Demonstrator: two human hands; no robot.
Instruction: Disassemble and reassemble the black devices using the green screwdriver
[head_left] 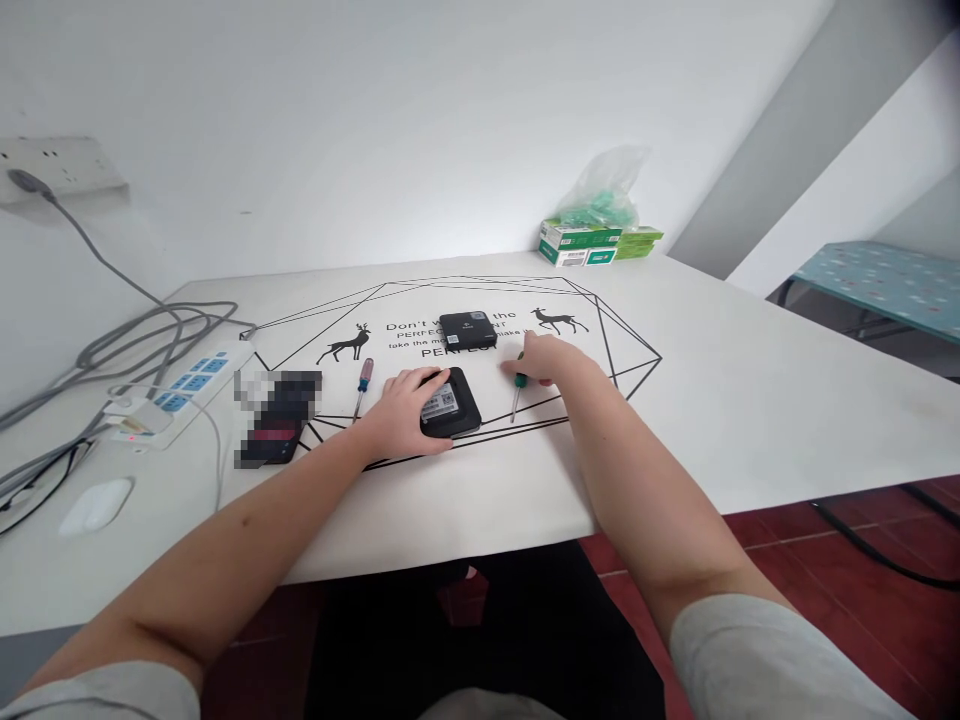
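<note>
My left hand (405, 410) rests on the left side of a small black box (452, 405) with a white label, lying on the white table (720, 390). My right hand (551, 360) closes around the green handle of a screwdriver (517, 393), whose shaft points down toward the table's front edge. A second black box (468, 328) lies just beyond both hands. A screwdriver with a red and blue handle (363, 385) lies left of my left hand.
A blurred dark object (276, 418) lies left of centre. A white power strip (184, 392) with grey cables sits at the left edge, a white mouse (96, 505) nearer me. Green boxes and a plastic bag (600, 230) stand at the back right.
</note>
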